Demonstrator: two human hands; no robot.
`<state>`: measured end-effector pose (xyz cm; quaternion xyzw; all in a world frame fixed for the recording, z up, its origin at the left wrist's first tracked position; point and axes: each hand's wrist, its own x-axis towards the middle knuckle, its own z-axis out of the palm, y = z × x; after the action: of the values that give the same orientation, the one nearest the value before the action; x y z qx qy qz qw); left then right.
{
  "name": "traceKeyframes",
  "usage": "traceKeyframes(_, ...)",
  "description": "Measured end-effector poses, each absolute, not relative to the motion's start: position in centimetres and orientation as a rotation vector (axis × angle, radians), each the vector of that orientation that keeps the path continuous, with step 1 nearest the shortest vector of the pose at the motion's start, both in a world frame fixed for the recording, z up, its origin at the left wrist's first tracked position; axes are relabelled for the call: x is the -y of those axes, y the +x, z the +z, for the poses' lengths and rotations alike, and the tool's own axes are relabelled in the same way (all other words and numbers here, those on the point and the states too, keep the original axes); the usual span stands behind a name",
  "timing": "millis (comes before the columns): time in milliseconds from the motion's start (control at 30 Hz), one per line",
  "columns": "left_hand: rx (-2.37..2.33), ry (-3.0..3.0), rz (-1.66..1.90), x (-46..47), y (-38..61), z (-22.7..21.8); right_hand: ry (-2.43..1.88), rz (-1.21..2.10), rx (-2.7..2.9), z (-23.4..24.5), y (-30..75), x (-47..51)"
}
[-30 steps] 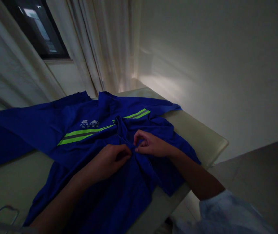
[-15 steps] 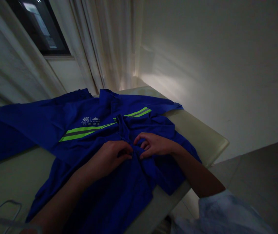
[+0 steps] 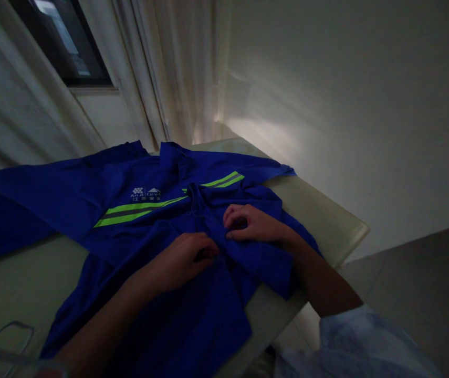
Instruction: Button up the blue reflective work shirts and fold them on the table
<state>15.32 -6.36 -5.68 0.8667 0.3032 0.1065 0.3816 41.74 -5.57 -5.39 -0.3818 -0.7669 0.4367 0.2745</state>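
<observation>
A blue work jacket [image 3: 125,244] with yellow-green and grey stripes and a white chest logo lies spread over the table, its front facing up. At its front opening my left hand [image 3: 187,260] is closed, thumb and fingertips pinching the front edge. A little farther up and to the right, my right hand [image 3: 253,223] has its fingers curled against the thumb on the other front panel, whose lower part hangs folded beneath it. A small button shows on the front above my left hand. What lies exactly between the fingertips is too dark to make out.
Beneath the jacket is a pale table [image 3: 319,215], its corner pointing right. A thin white wire loop [image 3: 23,328] is at the lower left. Light curtains [image 3: 192,68] and a dark window [image 3: 78,47] stand behind, with a plain wall [image 3: 350,105] to the right.
My hands have moved apart: the right went up and slightly right, drawing the panel with it, while the left shifted slightly right and down. The jacket's lower front has shifted.
</observation>
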Motion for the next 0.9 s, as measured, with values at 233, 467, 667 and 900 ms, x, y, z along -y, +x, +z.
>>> traceKeyframes(233, -0.867, 2.225, 0.228, 6.4, 15.6, -6.1, -1.000, 1.275, 2.071, -5.6, 40.3, 6.4)
traceKeyframes(467, -0.911, 2.244, 0.297, 6.6, 15.6, -5.3, -1.120, 1.222, 2.166, -6.3, 40.0, 6.5)
traceKeyframes(667, -0.898, 2.335, 0.383, 6.8, 16.1, -5.7, -1.034, 1.203, 2.233, -6.3, 39.9, 6.5)
traceKeyframes(900, -0.905, 2.569, 0.352, 7.5, 16.4, -5.9, -1.034, 1.160, 2.232, -7.3, 39.4, 6.4)
